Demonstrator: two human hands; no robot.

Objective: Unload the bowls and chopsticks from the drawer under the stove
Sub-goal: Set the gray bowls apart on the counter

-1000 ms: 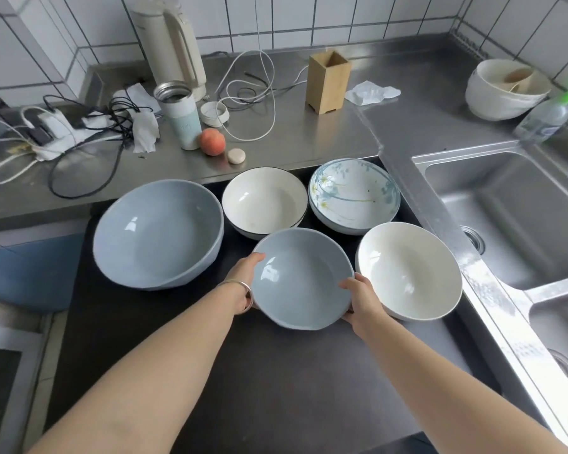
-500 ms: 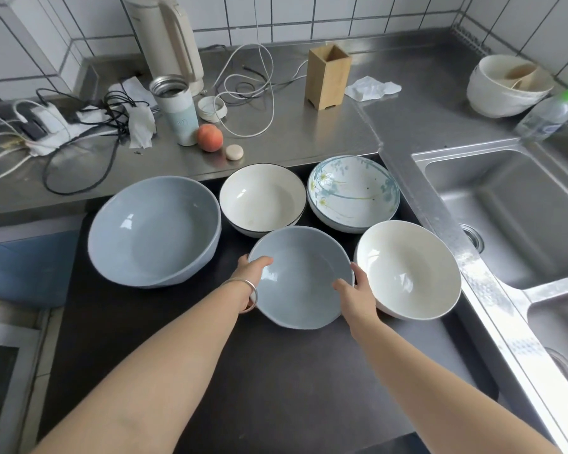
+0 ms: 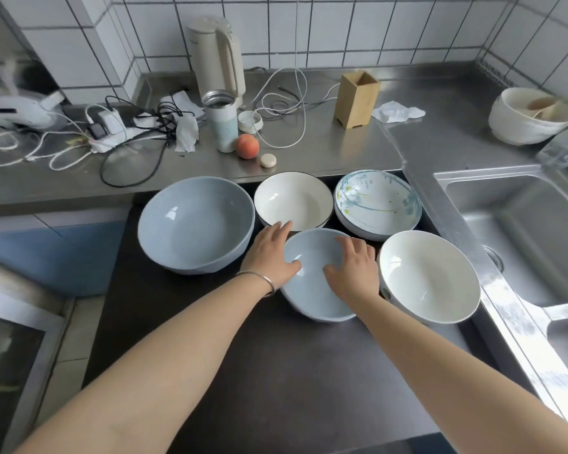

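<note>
Five bowls stand on the black stove top [image 3: 276, 371]: a large blue bowl [image 3: 194, 224], a white dark-rimmed bowl [image 3: 295, 198], a flower-patterned bowl [image 3: 377, 201], a big white bowl [image 3: 430, 276] and a small blue bowl [image 3: 312, 290] at the front. My left hand [image 3: 269, 253] lies flat at the small blue bowl's left rim, thumb inside, fingers reaching to the white dark-rimmed bowl. My right hand [image 3: 351, 267] hovers palm down over the small bowl's inside, fingers apart. No chopsticks or drawer are in view.
A steel counter behind carries a wooden holder [image 3: 356, 99], a kettle [image 3: 217, 57], a steel cup [image 3: 222, 122], a peach [image 3: 247, 146] and tangled cables [image 3: 128, 139]. A double sink [image 3: 522, 231] lies to the right, with stacked white bowls [image 3: 528, 116] behind it.
Both hands have left the small blue bowl's sides and slid forward over it, fingers now spread. The bowl rests on the stove top. My view has tilted up.
</note>
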